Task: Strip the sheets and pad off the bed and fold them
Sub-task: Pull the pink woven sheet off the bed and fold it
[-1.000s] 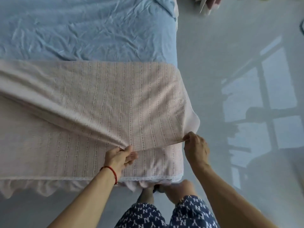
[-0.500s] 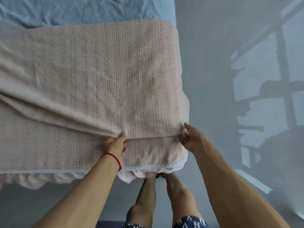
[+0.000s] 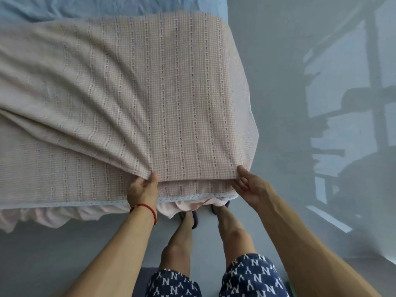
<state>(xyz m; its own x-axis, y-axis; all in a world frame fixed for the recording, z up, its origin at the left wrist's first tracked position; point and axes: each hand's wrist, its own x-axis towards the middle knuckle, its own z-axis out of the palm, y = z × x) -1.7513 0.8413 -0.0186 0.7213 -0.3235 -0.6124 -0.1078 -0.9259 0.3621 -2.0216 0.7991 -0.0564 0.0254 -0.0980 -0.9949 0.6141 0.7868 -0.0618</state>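
Note:
A pink checked sheet (image 3: pixel 132 93) with woven stripes lies across the bed, its top layer folded over the lower one. My left hand (image 3: pixel 143 188) pinches the folded edge near the bed's front, thumb on top. My right hand (image 3: pixel 249 186) holds the same edge at its right corner, fingers under the cloth. A white lace trim and pink frill (image 3: pixel 70 212) hang along the front of the bed. A light blue sheet (image 3: pixel 107 6) shows beyond the pink one at the top.
Grey floor (image 3: pixel 278 61) runs along the right side of the bed and in front of it, with window shadows on the right. My legs and feet stand against the bed's front corner.
Both hands have drawn the folded layer toward the bed's front edge. It now covers more of the lower layer, and less of the blue sheet shows.

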